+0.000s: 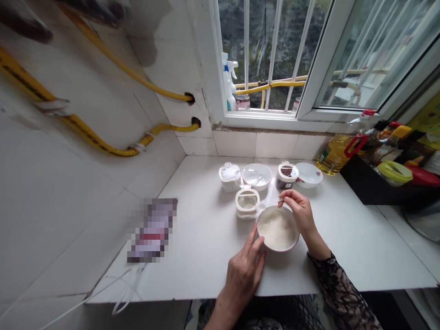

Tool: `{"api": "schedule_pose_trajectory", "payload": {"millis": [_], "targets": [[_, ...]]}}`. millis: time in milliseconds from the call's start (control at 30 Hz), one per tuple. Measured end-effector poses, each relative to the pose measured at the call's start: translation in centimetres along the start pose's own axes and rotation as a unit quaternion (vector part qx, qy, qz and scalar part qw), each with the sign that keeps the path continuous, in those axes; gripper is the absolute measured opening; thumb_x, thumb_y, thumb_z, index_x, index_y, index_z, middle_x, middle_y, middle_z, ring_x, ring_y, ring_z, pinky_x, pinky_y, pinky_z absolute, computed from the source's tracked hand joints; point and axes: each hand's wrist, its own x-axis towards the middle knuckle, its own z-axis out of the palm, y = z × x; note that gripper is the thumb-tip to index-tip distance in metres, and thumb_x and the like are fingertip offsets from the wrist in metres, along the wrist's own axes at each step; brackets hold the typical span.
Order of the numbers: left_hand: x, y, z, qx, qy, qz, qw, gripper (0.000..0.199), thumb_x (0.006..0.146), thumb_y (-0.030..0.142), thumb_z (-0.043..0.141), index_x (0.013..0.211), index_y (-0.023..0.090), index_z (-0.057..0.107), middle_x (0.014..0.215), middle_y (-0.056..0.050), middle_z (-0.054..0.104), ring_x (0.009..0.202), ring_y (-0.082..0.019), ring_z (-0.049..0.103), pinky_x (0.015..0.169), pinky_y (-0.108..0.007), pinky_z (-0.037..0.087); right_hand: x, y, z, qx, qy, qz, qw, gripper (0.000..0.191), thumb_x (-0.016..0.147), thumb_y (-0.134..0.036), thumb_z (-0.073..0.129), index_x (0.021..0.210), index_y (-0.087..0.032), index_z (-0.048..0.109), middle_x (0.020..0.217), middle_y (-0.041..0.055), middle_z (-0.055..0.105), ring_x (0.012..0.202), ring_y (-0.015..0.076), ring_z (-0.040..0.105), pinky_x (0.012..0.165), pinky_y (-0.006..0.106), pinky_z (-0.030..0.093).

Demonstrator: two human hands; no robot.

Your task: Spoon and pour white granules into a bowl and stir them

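Note:
A white bowl (281, 250) filled with whitish powder (277, 228) stands on the counter in front of me. My left hand (244, 270) grips it at its left side, with fingers along the wall and at the rim. Above the far rim my right hand (298, 208) pinches the thin end of what looks like a small spoon (280, 200); its lower part is hard to make out. Just beyond the bowl is a white seasoning jar (247, 211) with its clear lid raised.
Behind stand a jar of white grains (229, 176), a white bowl (261, 185), a jar with dark contents (286, 179) and a flowered bowl (309, 178). An oil bottle (332, 153) and a black condiment box (364, 183) are right. A blurred packet (153, 231) lies left.

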Motion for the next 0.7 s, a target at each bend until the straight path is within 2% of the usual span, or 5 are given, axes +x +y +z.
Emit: {"api": "schedule_pose_trajectory", "payload": {"millis": [133, 267, 367, 567, 700], "targets": [[0.0, 0.0, 0.1, -0.001, -0.002, 0.001, 1.0, 0.032, 0.098, 0.011, 0.046, 0.13, 0.014, 0.051, 0.144, -0.023, 0.053, 0.113, -0.025, 0.069, 0.081, -0.026, 0.06, -0.6, -0.5, 1.1, -0.108, 0.008, -0.153, 0.982, 0.012, 0.092, -0.027, 0.054, 0.09, -0.021, 0.064, 0.078, 0.0036, 0.072, 0.074, 0.0197, 0.066, 0.073, 0.033, 0.049], [-0.4, -0.1, 0.2, 0.0, 0.0, -0.007, 1.0, 0.034, 0.098, 0.012, 0.046, 0.131, 0.016, 0.05, 0.146, -0.021, 0.052, 0.112, -0.024, 0.069, 0.082, -0.026, 0.061, -0.9, -0.9, 1.7, -0.279, -0.07, -0.358, 0.888, 0.022, 0.092, -0.01, 0.047, 0.094, -0.022, 0.065, 0.084, 0.0057, 0.073, 0.087, 0.0223, 0.066, 0.085, 0.04, 0.046], [-0.6, -0.1, 0.4, -0.003, -0.002, -0.011, 1.0, 0.034, 0.098, 0.011, 0.045, 0.132, 0.017, 0.05, 0.147, -0.021, 0.051, 0.11, -0.023, 0.07, 0.083, -0.027, 0.06, -0.9, -1.1, 1.6, -0.319, -0.111, -0.421, 0.842, 0.028, 0.09, -0.003, 0.044, 0.099, -0.022, 0.064, 0.083, 0.0042, 0.074, 0.086, 0.0215, 0.066, 0.09, 0.042, 0.044], [-0.4, -0.1, 0.3, -0.001, 0.002, -0.007, 1.0, 0.033, 0.098, 0.012, 0.045, 0.13, 0.016, 0.051, 0.146, -0.02, 0.051, 0.118, -0.024, 0.066, 0.082, -0.025, 0.06, -0.8, -1.4, -0.9, -0.26, 0.002, -0.366, 0.894, 0.019, 0.089, -0.008, 0.05, 0.086, -0.023, 0.061, 0.068, 0.0014, 0.065, 0.077, 0.0216, 0.059, 0.077, 0.038, 0.046], [-0.1, 0.0, 0.0, 0.0, -0.003, -0.004, 1.0, 0.032, 0.098, 0.012, 0.046, 0.129, 0.015, 0.051, 0.145, -0.022, 0.052, 0.113, -0.024, 0.069, 0.08, -0.026, 0.061, -0.4, -1.3, -2.9, -0.265, -0.009, -0.357, 0.896, 0.02, 0.085, -0.009, 0.048, 0.077, -0.023, 0.059, 0.064, -0.0005, 0.059, 0.069, 0.0199, 0.057, 0.079, 0.038, 0.047]]}}
